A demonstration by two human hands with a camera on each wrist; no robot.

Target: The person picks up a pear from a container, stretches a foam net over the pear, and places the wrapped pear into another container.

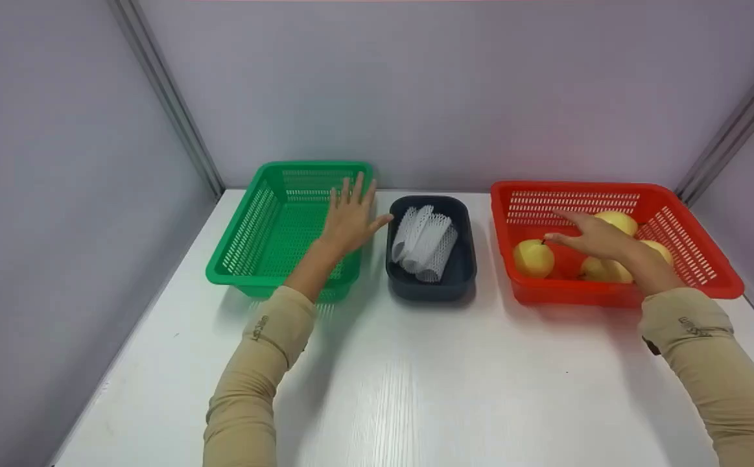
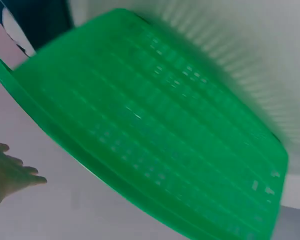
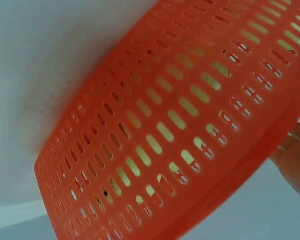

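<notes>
My left hand (image 1: 349, 222) is over the right side of a green plastic basket (image 1: 222, 280), fingers spread and straight, holding nothing. In the left wrist view the basket's slotted wall (image 2: 140, 120) fills the middle and the hand (image 2: 10, 172) shows at the left edge. Over the red plastic basket (image 1: 616, 189) hovers my right hand (image 1: 594, 238), thumb and fingers apart. Its thumb side is near a yellow pear (image 1: 533, 258) with a dark stem. Other pears, such as one at the back (image 1: 616, 222), lie there, partly hidden by the hand and wrist.
Between the baskets stands a dark blue tub (image 1: 432, 292) with several white foam net sleeves (image 1: 425, 243) inside. All three containers sit along the back of a white table (image 1: 415, 383). Pale panels (image 1: 428, 91) enclose the table at the back and sides.
</notes>
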